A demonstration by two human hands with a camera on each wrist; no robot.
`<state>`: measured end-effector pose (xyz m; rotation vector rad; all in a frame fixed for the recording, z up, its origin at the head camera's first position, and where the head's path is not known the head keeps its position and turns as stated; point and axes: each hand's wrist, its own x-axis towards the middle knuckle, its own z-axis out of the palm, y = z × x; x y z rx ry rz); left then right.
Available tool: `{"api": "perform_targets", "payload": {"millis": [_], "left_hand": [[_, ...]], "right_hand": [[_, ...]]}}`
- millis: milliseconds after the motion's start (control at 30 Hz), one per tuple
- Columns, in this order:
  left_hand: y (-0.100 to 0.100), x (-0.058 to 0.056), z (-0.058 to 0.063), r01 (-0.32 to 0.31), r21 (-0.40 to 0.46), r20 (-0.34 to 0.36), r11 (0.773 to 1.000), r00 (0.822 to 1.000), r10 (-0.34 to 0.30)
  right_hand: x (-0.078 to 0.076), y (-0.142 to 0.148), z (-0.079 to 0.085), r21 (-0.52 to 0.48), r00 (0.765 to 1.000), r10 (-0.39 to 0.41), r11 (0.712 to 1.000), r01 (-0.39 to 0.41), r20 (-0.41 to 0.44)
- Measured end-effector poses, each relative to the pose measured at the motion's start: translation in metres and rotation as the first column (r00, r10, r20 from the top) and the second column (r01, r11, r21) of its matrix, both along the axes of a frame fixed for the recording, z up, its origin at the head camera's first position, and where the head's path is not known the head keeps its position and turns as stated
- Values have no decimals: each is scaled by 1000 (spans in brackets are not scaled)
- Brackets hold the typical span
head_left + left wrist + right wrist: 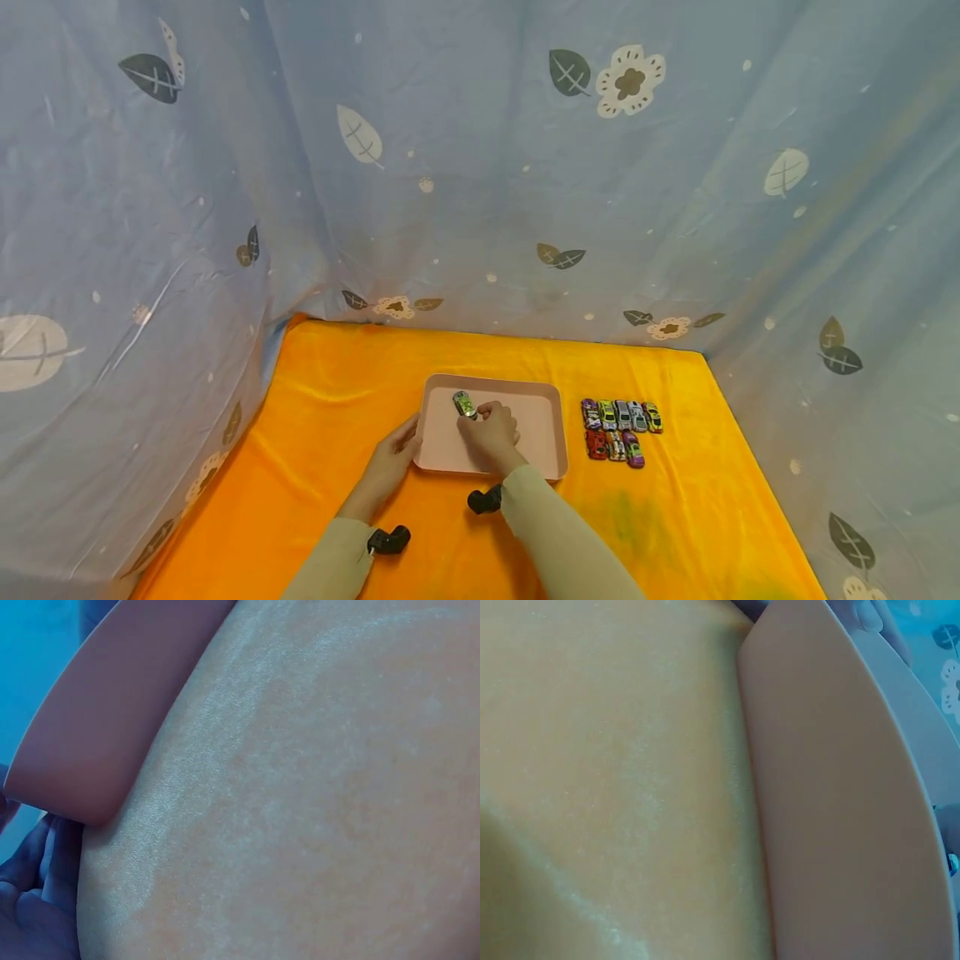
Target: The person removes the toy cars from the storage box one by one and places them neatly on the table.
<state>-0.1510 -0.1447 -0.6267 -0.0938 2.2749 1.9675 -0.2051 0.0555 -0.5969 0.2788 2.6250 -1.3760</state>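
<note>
A shallow pink tray (534, 421) lies on the orange cloth in front of the person. At its left side the left hand (392, 458) grips the wall, the thumb over the rim; part of this hand (34, 900) shows beside the tray's corner in the left wrist view. Inside the tray is a green toy car (463, 403), in its left half. The right hand (493, 433) reaches over the near wall and pinches the car's near end between thumb and fingers. In the right wrist view the tray's wall (832, 787) hides most of that hand.
Right of the tray, several toy cars stand side by side in two rows: a far row with a silver car (622, 415) and a near row of three with a red car (596, 445). A blue leaf-patterned curtain (480, 167) surrounds the orange cloth (337, 375).
</note>
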Motion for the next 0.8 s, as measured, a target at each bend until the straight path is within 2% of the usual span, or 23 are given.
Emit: {"api": "perform_targets", "payload": {"millis": [167, 467, 800], "left_hand": [[2, 2, 4, 1, 6, 5, 1000, 1000, -1], [6, 2, 3, 2, 24, -10, 1000, 1000, -2], [1, 1, 5, -1, 7, 7, 1000, 1000, 1]], "right_hand": [[0, -1, 1, 16, 1000, -22, 1000, 22, -7], [-3, -4, 1, 69, 996, -76, 994, 79, -37], [3, 3, 2, -37, 995, -90, 995, 89, -42]]}}
